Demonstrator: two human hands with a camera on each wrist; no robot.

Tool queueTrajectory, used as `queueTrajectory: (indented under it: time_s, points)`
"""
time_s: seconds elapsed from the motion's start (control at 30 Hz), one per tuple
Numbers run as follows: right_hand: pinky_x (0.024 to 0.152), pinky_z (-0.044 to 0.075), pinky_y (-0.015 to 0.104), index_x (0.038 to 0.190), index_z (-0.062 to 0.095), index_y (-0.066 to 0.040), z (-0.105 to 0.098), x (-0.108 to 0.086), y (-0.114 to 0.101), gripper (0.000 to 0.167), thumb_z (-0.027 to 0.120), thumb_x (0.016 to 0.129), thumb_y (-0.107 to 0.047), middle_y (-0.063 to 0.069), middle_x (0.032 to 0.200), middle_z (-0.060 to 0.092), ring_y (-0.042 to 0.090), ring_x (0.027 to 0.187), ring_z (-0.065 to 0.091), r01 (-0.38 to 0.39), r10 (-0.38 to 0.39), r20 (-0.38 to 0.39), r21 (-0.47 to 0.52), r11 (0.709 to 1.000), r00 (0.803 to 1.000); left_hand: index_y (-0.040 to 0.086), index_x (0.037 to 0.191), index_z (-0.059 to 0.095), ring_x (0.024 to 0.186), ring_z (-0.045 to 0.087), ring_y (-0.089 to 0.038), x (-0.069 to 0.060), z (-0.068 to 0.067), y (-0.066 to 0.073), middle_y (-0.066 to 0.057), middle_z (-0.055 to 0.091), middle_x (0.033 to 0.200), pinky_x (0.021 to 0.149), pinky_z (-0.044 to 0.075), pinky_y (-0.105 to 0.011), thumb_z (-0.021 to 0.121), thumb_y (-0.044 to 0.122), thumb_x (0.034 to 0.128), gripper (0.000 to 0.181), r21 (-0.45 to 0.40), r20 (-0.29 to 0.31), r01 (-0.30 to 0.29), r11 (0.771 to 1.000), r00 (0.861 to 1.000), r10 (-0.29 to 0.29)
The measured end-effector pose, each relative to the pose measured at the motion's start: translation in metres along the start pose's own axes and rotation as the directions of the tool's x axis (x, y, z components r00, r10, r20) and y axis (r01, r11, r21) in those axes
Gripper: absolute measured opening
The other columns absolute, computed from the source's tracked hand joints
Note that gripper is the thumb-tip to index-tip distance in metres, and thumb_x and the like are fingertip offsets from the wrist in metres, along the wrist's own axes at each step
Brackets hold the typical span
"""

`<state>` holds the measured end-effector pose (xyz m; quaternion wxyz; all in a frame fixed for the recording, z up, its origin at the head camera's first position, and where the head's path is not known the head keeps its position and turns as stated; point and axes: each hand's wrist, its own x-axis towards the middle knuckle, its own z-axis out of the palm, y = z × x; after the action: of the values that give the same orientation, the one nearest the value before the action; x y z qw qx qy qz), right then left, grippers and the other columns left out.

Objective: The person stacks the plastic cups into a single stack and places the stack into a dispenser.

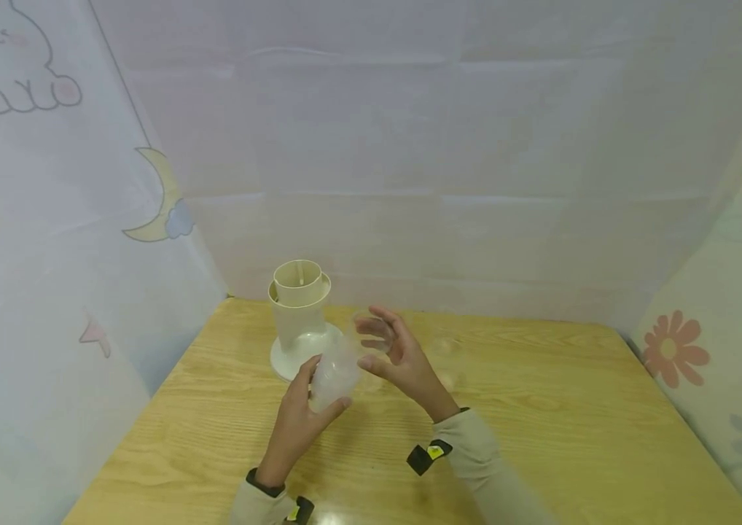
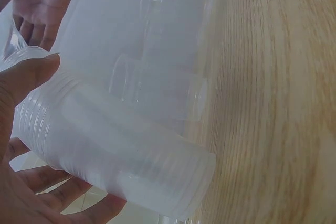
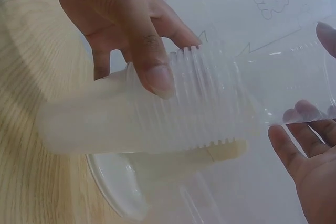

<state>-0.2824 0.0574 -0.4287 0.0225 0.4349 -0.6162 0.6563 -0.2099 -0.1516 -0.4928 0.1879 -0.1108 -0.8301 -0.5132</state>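
My left hand (image 1: 295, 423) grips a stack of clear plastic cups (image 1: 334, 378), thumb on one side and fingers on the other. In the left wrist view the stack (image 2: 126, 140) lies tilted, its ribbed rims towards the palm. My right hand (image 1: 410, 368) holds a single clear cup (image 3: 289, 80) between thumb and fingers, beside the rim end of the stack; some fingertips show through its wall. Just behind the stack, a cream double-walled cylinder (image 1: 300, 315) stands upright on a round white base (image 1: 286, 357).
More clear cups (image 2: 168, 90) stand on the wooden table (image 1: 541, 423), to the right of my right hand and faint in the head view. Printed cloth (image 1: 410, 146) hangs behind the table and at both sides.
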Motion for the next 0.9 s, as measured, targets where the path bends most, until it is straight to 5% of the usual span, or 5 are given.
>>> queueTrajectory:
  time_s: [0.47, 0.63, 0.9]
  points:
    - [0.110, 0.034, 0.056, 0.156, 0.025, -0.005, 0.013, -0.010, 0.014, 0.087, 0.077, 0.086, -0.002, 0.018, 0.153, 0.041, 0.035, 0.140, 0.039, -0.166, 0.180, 0.045, -0.219, 0.961, 0.983, 0.012, 0.147, 0.041, 0.113, 0.058, -0.033, -0.001, 0.002, -0.003, -0.016, 0.054, 0.137, 0.086, 0.052, -0.055, 0.082, 0.032, 0.0844, 0.077, 0.012, -0.011, -0.013, 1.000, 1.000, 0.013]
    - [0.110, 0.033, 0.060, 0.155, 0.026, 0.000, 0.013, -0.013, 0.014, 0.087, 0.078, 0.085, -0.001, 0.020, 0.154, 0.038, 0.039, 0.141, 0.036, -0.160, 0.179, 0.060, -0.240, 0.957, 0.982, 0.012, 0.147, 0.041, 0.112, 0.058, -0.034, -0.001, 0.002, -0.003, -0.018, 0.054, 0.136, 0.084, 0.053, -0.054, 0.082, 0.032, 0.0845, 0.078, 0.027, -0.013, -0.026, 0.999, 1.000, 0.026]
    - [0.111, 0.035, 0.050, 0.156, 0.029, -0.020, 0.001, -0.016, 0.022, 0.083, 0.077, 0.089, -0.012, 0.002, 0.156, 0.037, 0.027, 0.142, 0.036, -0.126, 0.138, 0.030, -0.254, 0.959, 0.990, 0.010, 0.147, 0.040, 0.110, 0.059, -0.036, -0.001, 0.002, -0.003, -0.019, 0.055, 0.134, 0.082, 0.053, -0.055, 0.081, 0.033, 0.0854, 0.077, 0.039, -0.017, -0.038, 0.999, 0.999, 0.038]
